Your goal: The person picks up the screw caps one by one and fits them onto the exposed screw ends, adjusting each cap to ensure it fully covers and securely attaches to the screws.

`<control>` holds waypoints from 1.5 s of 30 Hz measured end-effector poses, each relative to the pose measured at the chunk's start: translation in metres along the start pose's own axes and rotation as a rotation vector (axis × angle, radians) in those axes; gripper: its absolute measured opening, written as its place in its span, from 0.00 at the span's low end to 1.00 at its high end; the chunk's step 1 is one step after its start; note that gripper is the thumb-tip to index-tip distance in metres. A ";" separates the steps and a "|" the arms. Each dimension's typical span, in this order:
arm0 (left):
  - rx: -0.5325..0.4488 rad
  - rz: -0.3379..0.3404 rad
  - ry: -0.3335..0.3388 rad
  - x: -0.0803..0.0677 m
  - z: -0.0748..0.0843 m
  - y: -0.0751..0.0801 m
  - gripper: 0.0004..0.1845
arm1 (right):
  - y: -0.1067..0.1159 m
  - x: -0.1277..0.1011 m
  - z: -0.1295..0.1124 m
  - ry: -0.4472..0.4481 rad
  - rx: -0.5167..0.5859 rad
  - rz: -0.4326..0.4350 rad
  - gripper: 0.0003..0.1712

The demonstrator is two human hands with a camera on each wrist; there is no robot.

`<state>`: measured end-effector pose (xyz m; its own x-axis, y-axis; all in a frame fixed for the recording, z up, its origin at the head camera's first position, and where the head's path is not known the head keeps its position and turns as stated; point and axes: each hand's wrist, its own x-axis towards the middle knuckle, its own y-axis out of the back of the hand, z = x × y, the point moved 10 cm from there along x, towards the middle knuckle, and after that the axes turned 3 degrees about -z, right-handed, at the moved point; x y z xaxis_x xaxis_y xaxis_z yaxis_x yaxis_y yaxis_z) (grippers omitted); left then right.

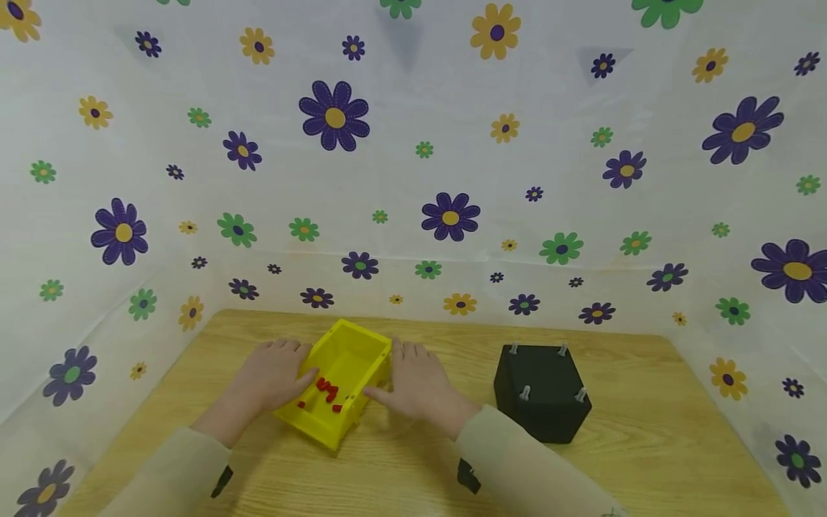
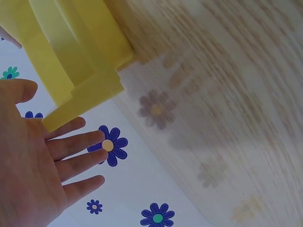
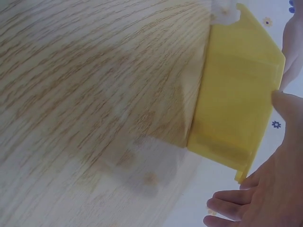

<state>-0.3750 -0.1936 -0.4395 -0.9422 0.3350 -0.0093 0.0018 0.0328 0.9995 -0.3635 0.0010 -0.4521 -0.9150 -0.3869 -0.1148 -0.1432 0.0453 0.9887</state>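
A yellow open box [image 1: 342, 380] sits on the wooden table [image 1: 413, 474], with several small red pieces [image 1: 326, 391] inside it. My left hand [image 1: 274, 373] lies flat against the box's left wall, fingers straight. My right hand [image 1: 416, 384] lies flat by the box's right wall, thumb touching its edge. In the left wrist view the left hand [image 2: 42, 165] shows spread fingers beside the yellow box [image 2: 71, 56]. In the right wrist view the right hand [image 3: 270, 189] shows straight fingers beside the yellow box [image 3: 236, 94].
A black block [image 1: 541, 391] with several grey screws [image 1: 525, 392] sticking out of its top stands to the right of my right hand. A white flowered sheet [image 1: 413, 158] walls the table at the back and both sides.
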 end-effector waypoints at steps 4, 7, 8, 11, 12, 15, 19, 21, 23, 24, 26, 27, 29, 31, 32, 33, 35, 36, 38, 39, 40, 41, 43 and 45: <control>0.010 -0.004 -0.002 0.000 0.001 -0.002 0.30 | 0.001 0.000 -0.001 0.001 -0.022 -0.004 0.59; 0.015 -0.008 -0.008 -0.002 0.002 -0.003 0.30 | 0.000 0.000 -0.001 0.002 -0.013 -0.016 0.54; 0.013 -0.008 -0.011 -0.003 0.003 -0.003 0.30 | 0.000 0.001 -0.001 0.004 -0.005 -0.019 0.52; 0.011 0.001 -0.018 -0.004 0.005 -0.002 0.29 | -0.001 0.002 -0.001 -0.007 0.045 -0.030 0.52; 0.009 0.003 -0.019 -0.005 0.006 -0.001 0.29 | -0.001 0.002 0.000 -0.012 0.062 -0.030 0.53; 0.012 0.009 -0.024 -0.005 0.008 0.002 0.28 | 0.000 0.004 0.001 -0.027 0.092 -0.026 0.57; 0.010 0.005 -0.025 -0.007 0.009 0.004 0.28 | 0.001 0.005 0.002 -0.042 0.126 -0.026 0.59; 0.008 0.001 -0.023 -0.007 0.009 0.003 0.29 | 0.001 0.006 0.003 -0.051 0.155 -0.030 0.60; 0.004 -0.003 -0.021 -0.008 0.009 0.003 0.29 | 0.001 0.005 0.005 -0.059 0.188 -0.038 0.60; 0.003 -0.002 -0.024 -0.009 0.010 0.002 0.28 | 0.001 0.005 0.005 -0.064 0.204 -0.042 0.60; -0.002 0.002 -0.029 -0.010 0.010 0.002 0.27 | 0.002 0.005 0.005 -0.071 0.225 -0.047 0.60; -0.004 0.006 -0.031 -0.010 0.009 0.002 0.26 | 0.003 0.004 0.005 -0.073 0.234 -0.048 0.60; -0.004 0.019 -0.040 -0.011 0.009 0.003 0.24 | 0.004 0.004 0.004 -0.079 0.254 -0.052 0.60; -0.004 0.033 -0.046 -0.011 0.008 0.003 0.22 | 0.005 0.004 0.003 -0.083 0.265 -0.054 0.60; -0.004 0.039 -0.048 -0.011 0.007 0.003 0.21 | 0.006 0.004 0.003 -0.083 0.271 -0.054 0.60; 0.000 0.046 -0.053 -0.012 0.007 0.004 0.20 | 0.006 0.005 0.003 -0.082 0.273 -0.054 0.59; 0.005 0.056 -0.062 -0.012 0.007 0.005 0.18 | 0.007 0.005 0.003 -0.081 0.275 -0.055 0.57; 0.007 0.059 -0.067 -0.012 0.007 0.005 0.17 | 0.007 0.005 0.003 -0.079 0.274 -0.054 0.56; 0.009 0.062 -0.073 -0.012 0.007 0.006 0.17 | 0.008 0.005 0.003 -0.072 0.280 -0.049 0.53; 0.011 0.064 -0.077 -0.013 0.008 0.006 0.17 | 0.008 0.005 0.003 -0.068 0.281 -0.048 0.51; 0.009 0.065 -0.079 -0.013 0.008 0.006 0.16 | 0.008 0.005 0.003 -0.064 0.284 -0.048 0.50; 0.006 0.066 -0.080 -0.013 0.008 0.006 0.17 | 0.008 0.005 0.003 -0.059 0.287 -0.046 0.49; -0.001 0.072 -0.083 -0.014 0.008 0.007 0.16 | 0.007 0.005 0.003 -0.049 0.292 -0.048 0.49; -0.007 0.080 -0.087 -0.014 0.009 0.008 0.16 | 0.006 0.006 0.004 -0.044 0.297 -0.049 0.51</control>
<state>-0.3591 -0.1892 -0.4320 -0.9065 0.4167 0.0682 0.0734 -0.0036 0.9973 -0.3710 0.0029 -0.4472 -0.9187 -0.3552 -0.1724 -0.2860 0.2976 0.9109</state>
